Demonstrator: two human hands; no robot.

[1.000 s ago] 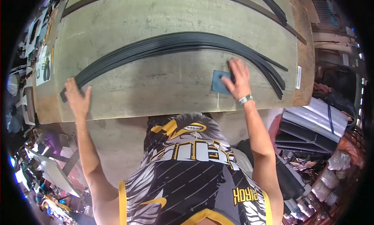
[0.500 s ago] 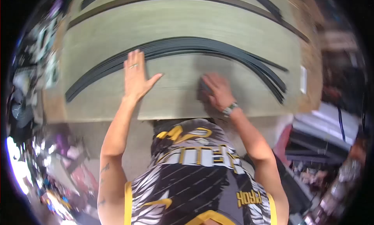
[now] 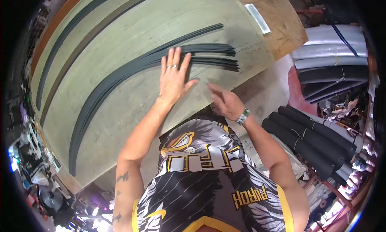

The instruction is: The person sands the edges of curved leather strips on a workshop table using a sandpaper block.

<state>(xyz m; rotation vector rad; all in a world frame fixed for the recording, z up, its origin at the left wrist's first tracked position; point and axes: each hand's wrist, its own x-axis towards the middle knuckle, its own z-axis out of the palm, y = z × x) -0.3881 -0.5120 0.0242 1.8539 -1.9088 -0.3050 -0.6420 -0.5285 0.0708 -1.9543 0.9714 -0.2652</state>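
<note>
A fanned bundle of long dark grey strips curves across the pale green tabletop, its ends spread apart toward the right. My left hand, wearing a ring, lies flat on the bundle near those ends, fingers stretched out and thumb to the side. Close to the table's front edge, my right hand hovers with its index finger extended and thumb apart. Its fingertips are slightly blurred, and I see nothing held in it. A patterned watch is on the right wrist.
Farther across the table lie a brown strip and another dark strip. A white rectangular piece sits near the wooden end. To the right are silver rolls and black rolls on the floor side.
My view has turned to the right, so the table now appears slanted. My left hand is farther along the strips toward their spread ends. The right hand has come back to the table's edge.
</note>
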